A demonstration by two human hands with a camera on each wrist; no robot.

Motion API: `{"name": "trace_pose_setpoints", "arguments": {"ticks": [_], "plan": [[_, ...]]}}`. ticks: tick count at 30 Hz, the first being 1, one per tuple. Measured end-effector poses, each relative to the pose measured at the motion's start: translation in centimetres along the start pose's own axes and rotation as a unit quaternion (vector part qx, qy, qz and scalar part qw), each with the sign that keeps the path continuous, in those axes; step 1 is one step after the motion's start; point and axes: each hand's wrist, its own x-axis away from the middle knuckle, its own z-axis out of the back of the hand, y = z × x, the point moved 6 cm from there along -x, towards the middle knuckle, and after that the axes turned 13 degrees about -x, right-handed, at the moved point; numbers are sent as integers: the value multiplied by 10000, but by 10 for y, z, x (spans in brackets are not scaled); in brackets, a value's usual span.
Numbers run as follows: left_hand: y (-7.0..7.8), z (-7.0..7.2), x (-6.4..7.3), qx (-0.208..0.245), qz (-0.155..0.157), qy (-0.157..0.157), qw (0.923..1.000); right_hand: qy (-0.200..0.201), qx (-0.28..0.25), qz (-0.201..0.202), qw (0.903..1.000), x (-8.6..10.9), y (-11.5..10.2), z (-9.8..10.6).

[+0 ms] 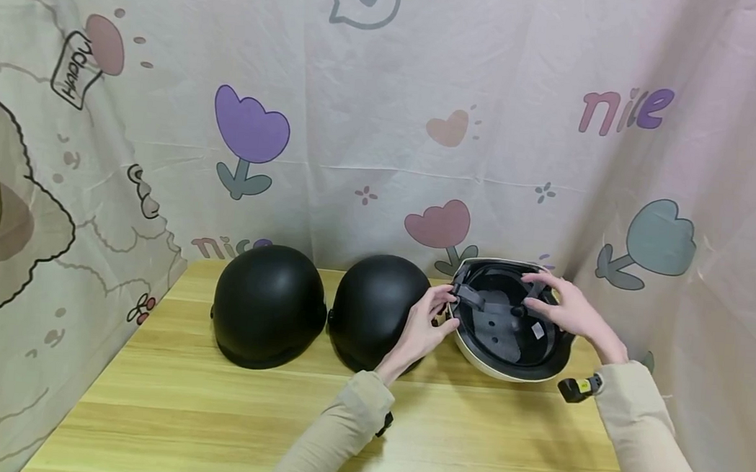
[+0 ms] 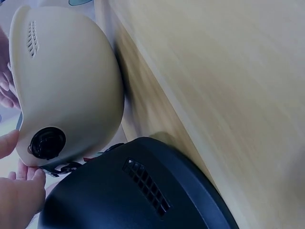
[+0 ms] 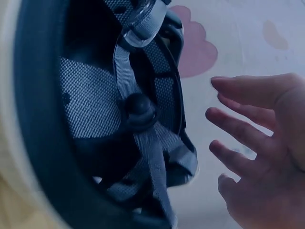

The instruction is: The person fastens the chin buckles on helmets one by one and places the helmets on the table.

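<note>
A beige helmet point(image 1: 494, 362) lies upside down at the right of the table, its black padded inside and grey straps point(image 1: 472, 297) facing up. My left hand point(image 1: 421, 329) grips its left rim, with fingers and thumb about the edge beside the strap. In the left wrist view, the fingers of that hand point(image 2: 21, 198) are near a round black knob point(image 2: 48, 143) on the shell. Over the helmet's right side hovers my right hand point(image 1: 569, 305), fingers spread and loosely bent. The right wrist view shows this hand point(image 3: 267, 143) apart from the straps point(image 3: 152, 157), holding nothing.
Two black helmets, one at the left point(image 1: 269, 309) and one in the middle point(image 1: 376, 308), stand dome up on the wooden table point(image 1: 211, 413). The middle one is close beside the beige helmet, partly behind my left hand. A printed curtain point(image 1: 373, 106) hangs behind the table.
</note>
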Motion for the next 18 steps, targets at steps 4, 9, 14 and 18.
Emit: {"name": "trace_pose_setpoints", "arguments": {"ticks": [4,9,14,18], "plan": [[0,2,1,55,63,-27,10000,-237,98,71,9996,-14,-8,-4],[1,3,1,195,21,-18,9998,-742,-263,29,9969,-32,-11,-11],[1,2,0,252,-12,-22,9997,-1497,-853,-119,9850,-48,-11,-28],[1,2,1,270,94,-62,9996,-2014,-1283,-414,9702,-56,-6,-44]]}}
